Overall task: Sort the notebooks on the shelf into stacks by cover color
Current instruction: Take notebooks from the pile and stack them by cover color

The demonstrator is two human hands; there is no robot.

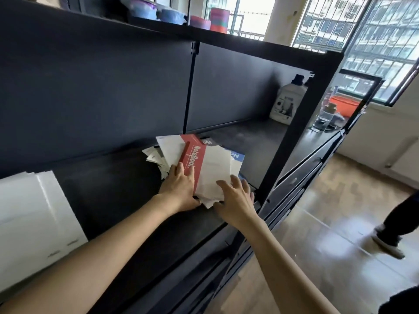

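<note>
"NoteBook" on the red notebook [193,155]; "No" on the blue notebook [239,155]

black metal shelving unit [90,87] fills left and centre, dark back panels, upright post [300,123] at its right end. barred windows [381,37] far right, hard daylight, partly blown out. cream column [281,19] between the panes. pale wall [376,134] under the sill. glossy tan floor [328,223] on the right, reflecting the light. coloured tubs [199,22] on the top shelf, white bottle [286,103] far end of the middle shelf, orange basin [343,105] beyond it.
</note>
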